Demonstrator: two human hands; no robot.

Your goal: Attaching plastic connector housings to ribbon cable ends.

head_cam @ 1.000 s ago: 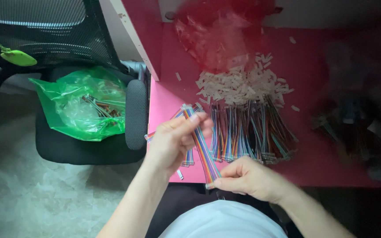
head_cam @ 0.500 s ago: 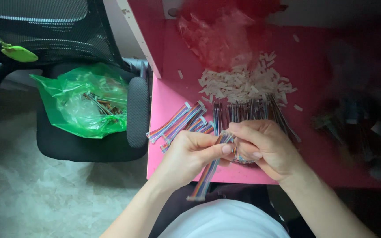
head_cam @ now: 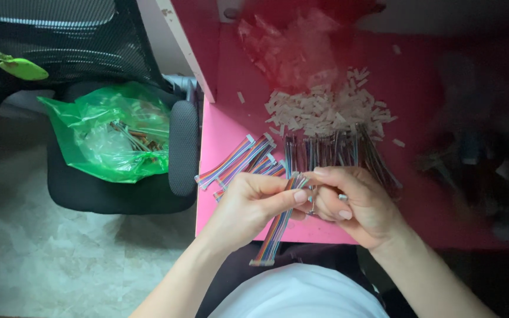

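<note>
I am holding 1 rainbow ribbon cable [head_cam: 278,227] just over the near edge of the pink tabletop [head_cam: 231,88], its lower end hanging down toward my lap. My left hand [head_cam: 253,206] is pinching the cable's upper part between thumb and fingers, and my right hand [head_cam: 353,203] is closing around its top end, where a small white connector [head_cam: 300,182] is sitting. My 2 hands are pressing together, fingertips touching.

Just beyond my left hand, a few more loose ribbon cables [head_cam: 238,162] are lying slantwise on the tabletop, reaching over its left edge. Beyond my right hand, a row of bundled cables [head_cam: 331,152] is lying side by side. Farther back, a pile of white connectors [head_cam: 325,109] is spreading out, with a clear plastic bag [head_cam: 293,44] behind it.

Off to the left, a green plastic bag [head_cam: 110,138] is resting on a black office chair [head_cam: 113,188].
</note>
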